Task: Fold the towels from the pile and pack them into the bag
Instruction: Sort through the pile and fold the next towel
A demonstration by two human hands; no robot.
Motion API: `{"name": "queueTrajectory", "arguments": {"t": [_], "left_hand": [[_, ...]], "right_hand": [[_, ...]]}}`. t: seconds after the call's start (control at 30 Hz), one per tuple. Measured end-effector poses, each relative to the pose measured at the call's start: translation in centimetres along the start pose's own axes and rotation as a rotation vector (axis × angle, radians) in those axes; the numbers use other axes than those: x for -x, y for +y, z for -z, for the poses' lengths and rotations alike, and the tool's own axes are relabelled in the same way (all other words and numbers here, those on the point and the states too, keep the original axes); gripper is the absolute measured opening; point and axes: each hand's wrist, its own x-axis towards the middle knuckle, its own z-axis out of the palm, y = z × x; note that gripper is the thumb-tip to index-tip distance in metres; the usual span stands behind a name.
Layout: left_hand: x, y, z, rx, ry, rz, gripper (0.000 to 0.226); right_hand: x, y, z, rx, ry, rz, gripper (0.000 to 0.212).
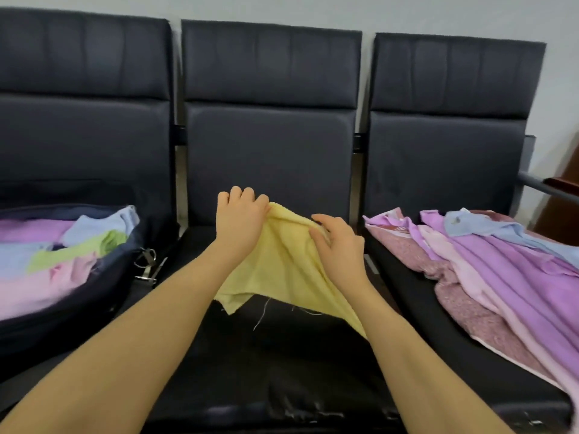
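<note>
Over the middle seat (269, 349) of a row of three dark padded chairs, both hands hold a yellow towel (282, 270) up off the cushion. The left hand (241, 220) grips the towel's upper edge, fingers curled over the cloth with the knuckles facing the camera. The right hand (340, 245) lies just beside it on the same upper edge, thumb and fingers closing on a fold of the fabric. From the two hands the towel hangs down and toward the camera in loose creases, its lower corners draped over the seat's dark surface, with a few stray threads trailing from the hem.

On the left seat sits a dark bag (103, 277), open at the top, its metal strap clips (147, 264) hanging at the side nearest the middle seat. Folded towels lie packed inside it: purple, light blue, green and pink ones are visible, side by side and overlapping.

On the right seat (404, 277) lies the pile of towels (501, 264), spread out unfolded. A large purple towel lies on top, with pale pink and mottled pink cloth under it and a light blue one at the far end.

Behind the chairs (272, 67) is a pale wall (313, 10).
</note>
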Motion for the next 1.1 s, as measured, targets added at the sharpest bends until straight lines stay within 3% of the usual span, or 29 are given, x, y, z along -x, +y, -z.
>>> {"name": "queueTrajectory", "arguments": {"t": [0.07,0.13,0.33,0.43,0.5,0.77,0.87,0.93,1.0,1.1], "left_hand": [[0.9,-0.5,-0.9,0.069,-0.15,0.054,0.028],[2.9,-0.4,-1.5,0.131,-0.27,0.023,0.04],[10.5,3.1,-2.6,0.197,-0.758,-0.334,0.047],[12.5,3.9,-3.3,0.186,-1.015,-0.403,0.055],[12.9,3.1,-3.5,0.176,-1.067,-0.4,0.056],[13.8,-1.9,-4.8,0.032,-0.99,-0.372,0.056],[14.0,-3.2,-4.8,0.01,-0.875,-0.41,0.057],[14.1,-3.7,-4.7,0.081,-0.641,-0.434,0.06],[14.3,-4.1,-4.6,0.203,-0.38,-0.42,0.051],[14.4,-3.5,-4.4,0.314,-0.367,-0.361,0.041]], "right_hand": [[0.4,1.0,-1.0,0.217,-0.203,0.031,0.033],[1.3,1.8,-1.3,0.271,-0.393,0.064,0.033],[4.2,5.0,-1.7,0.539,-0.887,0.037,0.05],[5.6,6.9,-1.7,0.564,-1.036,-0.03,0.054],[6.3,7.2,-2.3,0.555,-1.062,-0.052,0.054],[7.8,2.9,-7.9,0.33,-1.111,-0.241,0.058],[6.9,1.8,-8.8,0.071,-0.891,-0.358,0.054],[6.1,1.9,-8.7,0.222,-0.623,-0.311,0.045],[5.6,2.2,-8.6,0.425,-0.521,-0.3,0.044],[5.8,2.6,-9.0,0.53,-0.568,-0.368,0.049]]}}
